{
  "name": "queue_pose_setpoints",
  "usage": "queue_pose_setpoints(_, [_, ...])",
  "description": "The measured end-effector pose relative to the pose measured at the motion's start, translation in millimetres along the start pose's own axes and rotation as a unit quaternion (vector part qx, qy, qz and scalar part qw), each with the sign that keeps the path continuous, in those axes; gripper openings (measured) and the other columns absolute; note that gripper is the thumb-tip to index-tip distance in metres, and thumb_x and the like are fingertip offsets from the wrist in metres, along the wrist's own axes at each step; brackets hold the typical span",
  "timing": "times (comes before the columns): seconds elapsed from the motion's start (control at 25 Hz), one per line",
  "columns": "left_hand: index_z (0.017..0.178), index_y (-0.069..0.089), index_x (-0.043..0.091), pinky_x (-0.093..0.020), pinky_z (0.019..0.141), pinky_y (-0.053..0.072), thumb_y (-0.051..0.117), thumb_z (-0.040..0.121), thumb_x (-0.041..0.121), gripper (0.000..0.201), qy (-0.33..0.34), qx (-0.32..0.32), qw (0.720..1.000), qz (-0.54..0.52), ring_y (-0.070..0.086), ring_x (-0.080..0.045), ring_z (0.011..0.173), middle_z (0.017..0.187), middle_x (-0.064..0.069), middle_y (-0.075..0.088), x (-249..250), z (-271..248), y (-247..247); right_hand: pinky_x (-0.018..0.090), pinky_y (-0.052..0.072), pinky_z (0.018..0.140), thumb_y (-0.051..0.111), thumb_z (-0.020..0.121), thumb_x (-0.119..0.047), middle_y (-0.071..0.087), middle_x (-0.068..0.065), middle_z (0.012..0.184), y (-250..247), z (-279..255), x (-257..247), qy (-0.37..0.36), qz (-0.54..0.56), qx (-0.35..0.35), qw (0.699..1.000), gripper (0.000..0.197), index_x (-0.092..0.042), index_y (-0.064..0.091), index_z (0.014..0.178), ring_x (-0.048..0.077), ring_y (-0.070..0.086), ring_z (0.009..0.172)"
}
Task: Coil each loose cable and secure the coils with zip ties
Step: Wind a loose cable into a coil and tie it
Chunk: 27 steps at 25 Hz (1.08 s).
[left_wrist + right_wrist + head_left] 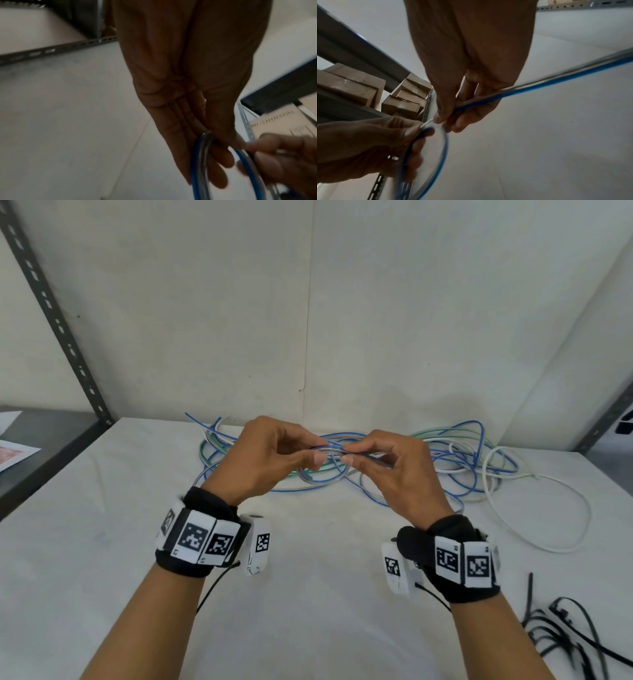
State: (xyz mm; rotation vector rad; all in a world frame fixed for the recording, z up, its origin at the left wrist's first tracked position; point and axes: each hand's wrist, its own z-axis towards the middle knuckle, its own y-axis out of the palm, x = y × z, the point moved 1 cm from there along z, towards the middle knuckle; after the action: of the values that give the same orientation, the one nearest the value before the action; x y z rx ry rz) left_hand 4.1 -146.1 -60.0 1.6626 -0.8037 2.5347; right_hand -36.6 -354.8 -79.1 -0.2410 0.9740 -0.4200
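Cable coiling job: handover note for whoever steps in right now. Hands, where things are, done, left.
Left hand: pinches the blue cable where its loops gather.
Right hand: pinches the same cable right beside the left grip, feeding a loop in.
Cable pile: blue, green and white strands lie tangled at the back of the table; one white cable trails off to the right.
Zip ties: black, loose at the table's near right corner, in neither hand.
Done: a few loops of the blue cable started.
Left: finish this coil, tie it, then coil and tie the others.
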Motion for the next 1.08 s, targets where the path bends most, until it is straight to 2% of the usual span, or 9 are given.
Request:
queue_pose_setpoints(0.12, [0.088,0.077,0.024,-0.023,0.074,0.059,0.081,0.083,0.012,0.013,0.004,0.005,0.999,0.039,0.075,-0.014,0.073,0.075,-0.002,0.077,-3,2,4,0.014,0.044,0.07,0.082,0.081,-0.015,0.071,-0.014,0.078,-9,1,-2,-0.023,-0.046,0.026,0.998,0.009,-0.022,0.079,0.087,0.007,0.064,0.077])
queue_pose_setpoints(0.28, [0.098,0.078,0.004,-0.021,0.069,0.058,0.079,0.083,0.007,0.015,0.021,0.035,0.999,-0.034,0.075,-0.015,0.068,0.073,-0.004,0.077,3,3,4,0.027,0.052,0.075,0.082,0.082,-0.016,0.075,-0.009,0.085,-14,2,-5,-0.007,0.011,0.081,0.997,0.018,-0.033,0.076,0.085,0.014,0.069,0.081])
queue_pose_setpoints(0.44, [0.099,0.076,0.0,-0.025,0.069,0.06,0.076,0.083,-0.002,0.017,0.022,0.079,0.989,-0.124,0.076,-0.023,0.069,0.077,-0.01,0.077,6,3,3,0.02,0.05,0.069,0.08,0.085,-0.012,0.076,-0.01,0.082,-10,4,-10,0.02,0.076,0.141,0.987,0.015,-0.027,0.075,0.083,0.003,0.066,0.073])
queue_pose_setpoints(0.56, [0.099,0.076,0.001,-0.035,0.075,0.062,0.074,0.085,0.0,0.014,0.028,0.131,0.972,-0.192,0.076,-0.028,0.072,0.079,-0.015,0.076,4,5,2,0.025,0.054,0.074,0.079,0.085,-0.01,0.078,-0.003,0.086,11,0,-10,0.048,0.139,0.178,0.973,0.012,-0.022,0.075,0.085,0.009,0.068,0.079])
queue_pose_setpoints(0.72, [0.103,0.073,0.002,-0.031,0.072,0.06,0.072,0.087,0.004,0.016,0.032,0.194,0.939,-0.283,0.075,-0.026,0.073,0.081,-0.012,0.076,6,5,6,0.036,0.058,0.076,0.072,0.087,0.002,0.074,0.019,0.097,46,-5,-16,0.077,0.294,0.137,0.943,0.016,-0.009,0.071,0.098,0.023,0.071,0.085])
queue_pose_setpoints(0.8, [0.107,0.071,0.003,-0.033,0.074,0.061,0.07,0.086,0.014,0.024,0.01,0.146,0.94,-0.309,0.074,-0.027,0.075,0.08,-0.011,0.074,6,5,5,0.033,0.06,0.073,0.069,0.088,0.006,0.073,0.024,0.093,39,-2,-15,0.068,0.318,0.149,0.934,0.016,-0.003,0.069,0.101,0.025,0.072,0.079])
queue_pose_setpoints(0.92, [0.114,0.061,0.002,-0.038,0.077,0.061,0.057,0.092,0.036,0.04,-0.063,0.014,0.957,-0.284,0.063,-0.026,0.069,0.07,-0.008,0.061,3,5,8,0.027,0.056,0.074,0.069,0.089,0.004,0.075,0.015,0.09,15,2,-8,0.033,0.213,0.07,0.974,0.017,-0.007,0.074,0.101,0.019,0.071,0.074])
queue_pose_setpoints(1.0, [0.106,0.058,0.003,-0.034,0.071,0.057,0.046,0.102,0.037,0.037,-0.092,-0.051,0.963,-0.247,0.05,-0.018,0.058,0.063,-0.001,0.048,1,5,19,0.027,0.055,0.076,0.072,0.089,-0.001,0.077,0.002,0.091,8,0,-5,0.01,0.101,-0.004,0.995,0.017,-0.011,0.077,0.101,0.016,0.07,0.077])
queue_pose_setpoints(1.08, [0.095,0.055,0.006,-0.03,0.066,0.048,0.043,0.107,0.031,0.031,-0.084,-0.058,0.974,-0.204,0.038,-0.011,0.055,0.062,0.005,0.038,0,4,27,0.025,0.054,0.079,0.072,0.09,-0.004,0.077,-0.006,0.092,7,0,-4,-0.007,0.039,-0.031,0.999,0.016,-0.012,0.078,0.102,0.01,0.07,0.082])
